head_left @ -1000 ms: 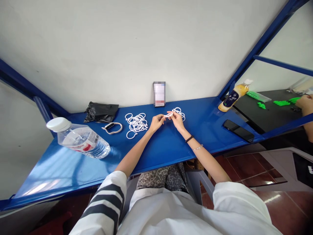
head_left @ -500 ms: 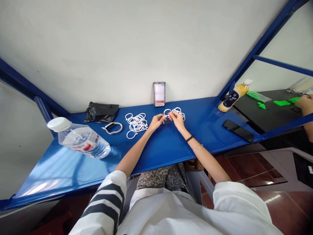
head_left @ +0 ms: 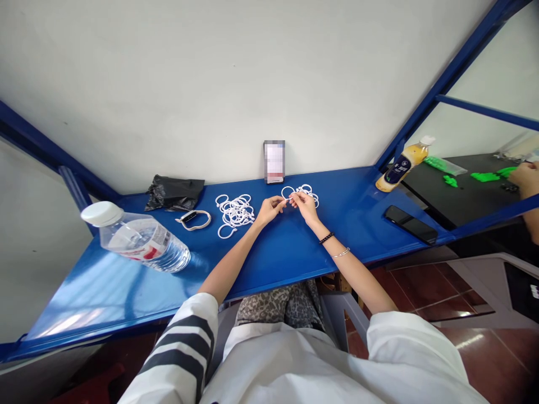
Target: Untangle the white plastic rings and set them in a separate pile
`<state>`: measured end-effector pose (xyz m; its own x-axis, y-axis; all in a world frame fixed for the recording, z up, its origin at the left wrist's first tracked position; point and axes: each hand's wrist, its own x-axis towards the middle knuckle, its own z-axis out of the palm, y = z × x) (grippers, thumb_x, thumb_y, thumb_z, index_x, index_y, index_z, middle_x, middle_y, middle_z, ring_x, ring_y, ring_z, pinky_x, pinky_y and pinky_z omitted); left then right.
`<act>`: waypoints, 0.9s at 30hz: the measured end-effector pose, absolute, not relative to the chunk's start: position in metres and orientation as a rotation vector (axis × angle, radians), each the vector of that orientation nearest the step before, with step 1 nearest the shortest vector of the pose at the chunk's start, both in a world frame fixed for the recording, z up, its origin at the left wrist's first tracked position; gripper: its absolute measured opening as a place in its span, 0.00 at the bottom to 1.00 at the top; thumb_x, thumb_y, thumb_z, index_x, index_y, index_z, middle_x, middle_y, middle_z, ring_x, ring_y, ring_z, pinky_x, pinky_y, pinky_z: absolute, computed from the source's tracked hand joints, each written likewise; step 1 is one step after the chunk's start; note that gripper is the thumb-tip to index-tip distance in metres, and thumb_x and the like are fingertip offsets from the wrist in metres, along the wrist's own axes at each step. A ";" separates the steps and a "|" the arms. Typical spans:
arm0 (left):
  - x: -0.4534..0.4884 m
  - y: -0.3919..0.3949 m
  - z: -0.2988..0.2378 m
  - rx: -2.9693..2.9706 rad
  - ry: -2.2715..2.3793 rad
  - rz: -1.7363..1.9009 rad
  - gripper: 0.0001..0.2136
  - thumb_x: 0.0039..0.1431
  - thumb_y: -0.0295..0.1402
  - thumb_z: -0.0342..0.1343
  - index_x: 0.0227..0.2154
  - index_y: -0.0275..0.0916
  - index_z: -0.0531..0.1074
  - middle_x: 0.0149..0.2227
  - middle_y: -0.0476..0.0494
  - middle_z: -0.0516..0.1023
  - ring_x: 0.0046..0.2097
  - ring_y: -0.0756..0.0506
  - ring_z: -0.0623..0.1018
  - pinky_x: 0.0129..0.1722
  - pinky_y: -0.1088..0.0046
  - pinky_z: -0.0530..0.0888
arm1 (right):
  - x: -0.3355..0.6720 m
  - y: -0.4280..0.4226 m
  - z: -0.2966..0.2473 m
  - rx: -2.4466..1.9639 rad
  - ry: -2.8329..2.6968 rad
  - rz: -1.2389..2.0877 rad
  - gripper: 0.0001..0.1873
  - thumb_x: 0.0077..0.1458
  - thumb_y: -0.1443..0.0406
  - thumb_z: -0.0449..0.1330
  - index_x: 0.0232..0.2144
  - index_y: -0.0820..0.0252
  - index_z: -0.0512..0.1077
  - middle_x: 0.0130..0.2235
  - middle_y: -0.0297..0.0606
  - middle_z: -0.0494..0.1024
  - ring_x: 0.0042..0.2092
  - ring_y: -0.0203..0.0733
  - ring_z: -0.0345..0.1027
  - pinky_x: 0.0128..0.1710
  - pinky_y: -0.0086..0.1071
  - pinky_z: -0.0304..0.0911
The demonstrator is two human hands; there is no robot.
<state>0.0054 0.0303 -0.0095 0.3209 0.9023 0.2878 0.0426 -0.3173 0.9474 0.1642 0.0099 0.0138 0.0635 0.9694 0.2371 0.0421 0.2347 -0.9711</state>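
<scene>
Between my two hands is a white plastic ring (head_left: 288, 188), shaped like a curtain ring, its loop standing up above my fingertips. My left hand (head_left: 270, 210) pinches its near left side. My right hand (head_left: 305, 206) pinches it from the right, thumb and fingers pressed together. The part of the ring at the fingertips is mostly hidden. A tangled pile of white rings (head_left: 236, 212) lies left of my left hand. Just behind my right hand lies a smaller group of white rings (head_left: 307, 188), partly covered by it.
On the blue table (head_left: 278, 252) are a water bottle (head_left: 143, 238), a watch (head_left: 195, 219) and a black plastic bag (head_left: 174, 192) at left. A phone (head_left: 274, 161) leans on the wall. At right are a drink bottle (head_left: 402, 165), another phone (head_left: 410, 224) and a co-worker's hand (head_left: 525, 175).
Both hands stay in nearly the same place, still holding the ring. Only a very slight shift of the fingers and ring shows.
</scene>
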 end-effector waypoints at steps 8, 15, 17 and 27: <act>0.006 0.029 -0.008 1.551 0.894 1.197 0.23 0.53 0.53 0.59 0.34 0.33 0.74 0.25 0.46 0.74 0.23 0.53 0.71 0.22 0.76 0.68 | 0.164 0.011 0.011 -1.076 -1.311 1.005 0.25 0.47 0.43 0.62 0.31 0.59 0.75 0.27 0.35 0.75 0.28 0.35 0.68 0.30 0.31 0.66; 0.007 0.030 -0.009 1.534 0.917 1.244 0.22 0.54 0.52 0.58 0.34 0.33 0.74 0.24 0.48 0.74 0.22 0.53 0.70 0.22 0.77 0.68 | 0.164 0.010 0.012 -1.064 -1.310 1.050 0.22 0.47 0.46 0.63 0.28 0.59 0.73 0.26 0.35 0.75 0.27 0.34 0.67 0.29 0.30 0.65; 0.007 0.030 -0.009 1.537 0.927 1.235 0.21 0.54 0.51 0.57 0.34 0.33 0.74 0.23 0.48 0.74 0.21 0.53 0.70 0.22 0.77 0.68 | 0.163 0.009 0.013 -1.070 -1.307 1.051 0.22 0.48 0.46 0.63 0.28 0.59 0.72 0.26 0.35 0.75 0.27 0.35 0.67 0.29 0.30 0.65; 0.007 0.029 -0.009 1.695 1.033 1.211 0.13 0.60 0.40 0.52 0.32 0.35 0.74 0.25 0.47 0.75 0.23 0.52 0.72 0.27 0.75 0.70 | 0.165 0.013 0.009 -1.098 -1.228 0.993 0.22 0.49 0.46 0.62 0.29 0.59 0.71 0.26 0.36 0.76 0.27 0.34 0.67 0.28 0.29 0.65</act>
<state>0.0074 0.0286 -0.0094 0.2107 0.9251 0.3160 0.1663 -0.3525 0.9209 0.1650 0.0132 0.0091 0.0932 0.9748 0.2025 0.0057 0.2028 -0.9792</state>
